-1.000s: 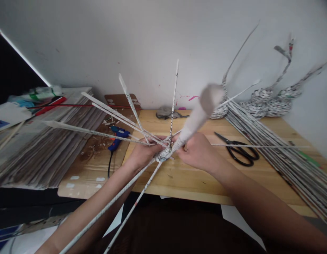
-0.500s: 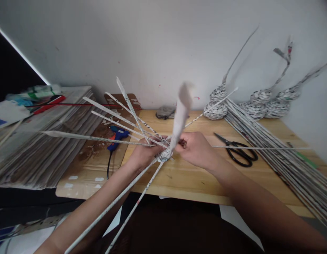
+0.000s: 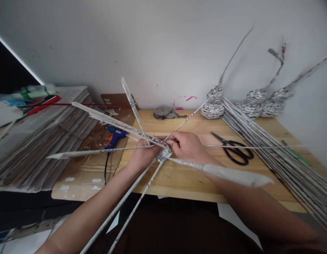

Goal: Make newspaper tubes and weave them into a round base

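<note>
Between my hands is a small woven newspaper piece, with long rolled paper tubes fanning out from it in all directions. My left hand is closed around its left side, the fingers partly hidden by tubes. My right hand pinches at the top right of the weave, thumb and fingers pressed together on a paper tube. One wide, flattened paper tube lies out to the right across my right forearm. Several other tubes point to the upper left; two come toward me past my left forearm.
Black-handled scissors lie right of my hands, beside a bundle of paper tubes. Woven gourd shapes stand by the wall. At left are a blue glue gun on cardboard and stacked newspapers. A grey cloth lies behind.
The wide paper tube that stood upright by my right hand has swung down to the right, over the forearm. My right hand has shifted slightly left and in against the weave.
</note>
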The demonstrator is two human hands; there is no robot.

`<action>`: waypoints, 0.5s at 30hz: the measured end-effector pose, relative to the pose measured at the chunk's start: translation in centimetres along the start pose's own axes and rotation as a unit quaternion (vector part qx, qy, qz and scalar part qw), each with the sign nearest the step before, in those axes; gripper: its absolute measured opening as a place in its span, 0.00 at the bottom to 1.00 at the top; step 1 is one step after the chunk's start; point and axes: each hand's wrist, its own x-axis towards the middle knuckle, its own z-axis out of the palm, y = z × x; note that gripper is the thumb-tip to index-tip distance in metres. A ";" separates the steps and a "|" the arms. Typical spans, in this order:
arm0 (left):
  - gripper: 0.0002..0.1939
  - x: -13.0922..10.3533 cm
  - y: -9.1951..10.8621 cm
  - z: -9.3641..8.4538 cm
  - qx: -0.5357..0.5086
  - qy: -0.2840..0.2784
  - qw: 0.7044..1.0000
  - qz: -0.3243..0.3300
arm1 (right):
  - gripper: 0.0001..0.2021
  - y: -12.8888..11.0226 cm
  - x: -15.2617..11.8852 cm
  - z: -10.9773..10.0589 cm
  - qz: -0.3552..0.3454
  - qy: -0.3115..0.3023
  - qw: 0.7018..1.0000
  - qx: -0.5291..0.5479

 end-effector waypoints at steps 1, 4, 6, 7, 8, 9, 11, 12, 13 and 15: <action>0.12 0.1 -0.1 0.0 0.000 0.000 1.000 0.002 | 0.07 0.1 0.0 0.1 -0.002 -0.001 1.000 0.004; 0.11 0.2 -0.6 -0.1 0.005 0.009 1.000 -0.013 | 0.07 0.4 0.1 0.2 -0.006 -0.014 1.000 0.012; 0.12 0.3 -1.0 -0.1 0.010 0.022 0.999 -0.030 | 0.08 0.6 0.1 0.3 -0.001 -0.014 1.000 -0.012; 0.12 0.4 -1.1 -0.1 0.011 0.028 0.999 -0.032 | 0.08 0.7 0.2 0.3 0.003 -0.012 0.999 -0.030; 0.12 0.4 -1.2 -0.1 0.013 0.030 0.999 -0.031 | 0.09 0.7 0.2 0.3 0.006 -0.010 0.999 -0.046; 0.12 0.5 -1.2 0.0 0.017 0.031 0.999 -0.028 | 0.09 0.7 0.2 0.3 0.008 -0.007 0.998 -0.057; 0.12 0.5 -1.0 -0.1 0.029 0.031 0.999 -0.025 | 0.09 0.8 0.3 0.2 0.010 -0.006 0.998 -0.059; 0.12 0.5 -0.9 -0.1 0.033 0.030 0.999 -0.026 | 0.10 0.8 0.3 0.2 0.010 -0.007 0.998 -0.054; 0.12 0.5 -0.7 -0.1 0.033 0.029 0.999 -0.028 | 0.10 0.9 0.3 0.2 0.010 -0.009 0.999 -0.047; 0.13 0.6 -0.6 -0.1 0.026 0.026 0.999 -0.034 | 0.09 1.0 0.2 0.1 0.006 -0.019 0.999 -0.034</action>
